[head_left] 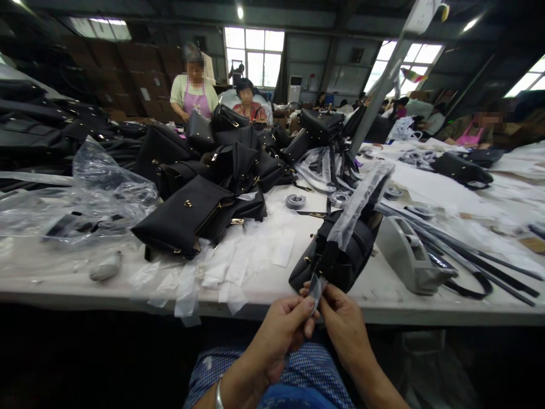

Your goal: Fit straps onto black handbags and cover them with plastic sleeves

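My left hand (284, 329) and my right hand (343, 324) meet below the table's front edge, both pinched on the lower end of a clear plastic sleeve (355, 207). The sleeve runs up and to the right, draped over a black handbag (340, 253) that lies at the table edge just above my hands. A black strap end seems to sit inside the sleeve near my fingertips. My left wrist wears a silver bangle.
A pile of black handbags (204, 187) covers the table's middle and left, with crumpled clear plastic (97, 193) at far left. A grey tape dispenser (409, 255) and long black straps (481, 261) lie to the right. Other people work at the far side.
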Tool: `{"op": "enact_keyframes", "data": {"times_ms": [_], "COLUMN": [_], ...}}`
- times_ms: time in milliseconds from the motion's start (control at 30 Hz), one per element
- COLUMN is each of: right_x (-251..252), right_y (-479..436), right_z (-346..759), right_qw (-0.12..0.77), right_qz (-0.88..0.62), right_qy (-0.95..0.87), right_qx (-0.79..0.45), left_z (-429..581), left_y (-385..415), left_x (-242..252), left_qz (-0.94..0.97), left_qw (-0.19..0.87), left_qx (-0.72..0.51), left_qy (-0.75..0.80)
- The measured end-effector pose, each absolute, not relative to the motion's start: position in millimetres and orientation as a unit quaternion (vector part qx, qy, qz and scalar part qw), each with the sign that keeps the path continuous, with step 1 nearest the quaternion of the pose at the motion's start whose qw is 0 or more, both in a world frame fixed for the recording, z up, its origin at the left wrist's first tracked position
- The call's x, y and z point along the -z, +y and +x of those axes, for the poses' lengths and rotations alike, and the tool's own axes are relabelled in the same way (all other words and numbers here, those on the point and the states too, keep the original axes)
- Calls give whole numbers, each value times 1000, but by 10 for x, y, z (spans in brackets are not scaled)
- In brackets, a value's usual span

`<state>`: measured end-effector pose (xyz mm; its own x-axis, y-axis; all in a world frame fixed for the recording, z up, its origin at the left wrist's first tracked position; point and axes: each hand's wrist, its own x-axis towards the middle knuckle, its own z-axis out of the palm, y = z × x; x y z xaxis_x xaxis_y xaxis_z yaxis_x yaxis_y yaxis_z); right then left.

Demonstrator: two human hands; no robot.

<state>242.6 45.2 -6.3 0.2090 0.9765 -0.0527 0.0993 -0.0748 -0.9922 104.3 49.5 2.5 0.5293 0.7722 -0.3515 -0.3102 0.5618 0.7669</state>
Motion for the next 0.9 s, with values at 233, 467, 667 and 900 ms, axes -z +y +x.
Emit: {"op": "enact_keyframes", "data": {"times_ms": [233,467,667,900], "right_x": [-20,-238,-272,-75], "right_y": [475,477,486,230], "right_z": [2439,2450,2504,3024], "right_qw": [507,436,412,414], "right_qz": [-560,-460,-495,-668], "right_qy": [-395,-354,-495,-532], "right_qx": [-524,-687,-583,-315], "left_z": [1067,1061,1065,1029], "left_y": [484,480,497,780], "left_x": [-11,21,60,54], "left_qz": [273,179,303,608], "left_qw": [851,881,817,423], "left_qx": [-317,-338,-350,-456], "left_qy": [319,279,343,493]}}
